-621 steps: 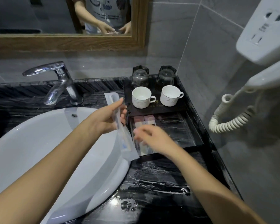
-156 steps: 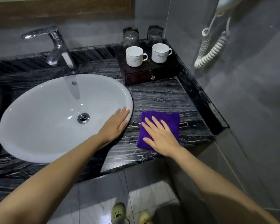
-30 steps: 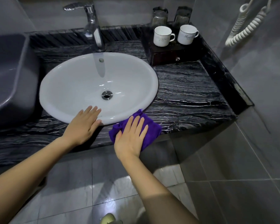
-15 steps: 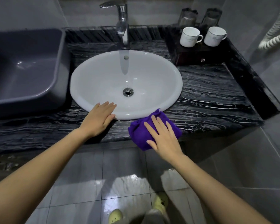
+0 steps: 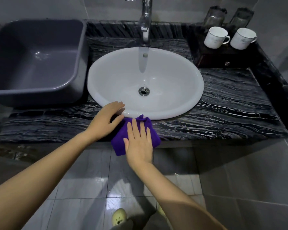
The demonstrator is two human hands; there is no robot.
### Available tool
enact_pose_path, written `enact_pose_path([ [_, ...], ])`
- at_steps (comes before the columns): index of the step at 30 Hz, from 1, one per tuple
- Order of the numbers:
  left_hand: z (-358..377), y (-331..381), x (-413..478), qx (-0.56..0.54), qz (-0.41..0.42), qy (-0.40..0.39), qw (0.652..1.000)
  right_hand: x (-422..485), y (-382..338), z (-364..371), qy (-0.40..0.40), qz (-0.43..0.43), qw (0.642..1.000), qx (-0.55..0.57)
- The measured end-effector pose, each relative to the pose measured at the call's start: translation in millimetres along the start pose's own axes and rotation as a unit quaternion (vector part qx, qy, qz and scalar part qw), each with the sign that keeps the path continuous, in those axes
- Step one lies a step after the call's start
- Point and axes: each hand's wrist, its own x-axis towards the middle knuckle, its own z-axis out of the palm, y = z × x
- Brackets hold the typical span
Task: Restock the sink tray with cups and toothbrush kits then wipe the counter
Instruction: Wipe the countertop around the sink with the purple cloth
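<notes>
Grey plastic basin [image 5: 35,63] sits on the black veined marble counter [image 5: 231,103] at about 10 o'clock of the frame, just beside the left edge of the white oval sink [image 5: 173,83]. Nothing visible inside the basin.

Left hand [image 5: 106,122]: palm down, fingers extended and loosely together, fingertips lying on the sink's front rim at its 7 o'clock. It grips nothing; the thumb side touches the left edge of the purple cloth [image 5: 154,136].

Purple cloth: bunched, lying on the counter's front edge directly below the sink's 6 o'clock, with its top corner against the sink rim and its lower part hanging over the counter lip.

Right hand [image 5: 138,143]: flat and open, fingers spread slightly, pressed down on top of the cloth. Fingers point toward 12 o'clock. No curl around the cloth.

Chrome faucet [image 5: 145,22] at the sink's 12 o'clock; drain [image 5: 144,90] near bowl centre.

Dark wooden tray box [image 5: 223,57] at 2 o'clock of the frame, on the counter's back right corner. On it, two white mugs [image 5: 216,38] side by side, upright, handles to the right. Behind them, two clear glasses [image 5: 214,17], apparently upside down. Toothbrush kits cannot be made out.

Counter to the right of the sink is bare.
</notes>
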Motion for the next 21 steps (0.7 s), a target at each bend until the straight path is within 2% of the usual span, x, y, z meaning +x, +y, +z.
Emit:
enact_pose_path([
  [2,-4.0,0.1,-21.4,0.030,-0.006,0.072,0.997,3.5,-10.7,-5.4,-0.018,-0.025,1.000,-0.002],
  [4,-5.4,3.5,-42.2,0.053,0.003,0.090,0.994,8.4,-8.2,-20.6,-0.032,-0.077,0.996,0.014],
  [7,-1.0,9.4,-65.3,0.076,0.041,0.020,0.996,15.2,17.7,-47.5,-0.047,-0.137,0.987,0.064],
  [10,7.3,10.3,-76.2,0.154,0.033,-0.040,0.987,14.9,40.0,-47.6,-0.081,-0.209,0.972,-0.066],
  [13,8.7,11.1,-78.2,0.179,0.019,-0.013,0.983,12.9,40.7,-37.3,-0.065,-0.192,0.975,-0.086],
  [17,4.5,9.5,-78.4,0.209,0.057,0.012,0.976,11.9,32.6,-36.5,-0.025,-0.186,0.980,-0.070],
  [21,-8.7,-0.6,-87.3,0.199,0.055,0.019,0.978,18.0,22.9,-44.4,-0.062,-0.196,0.978,-0.035],
])
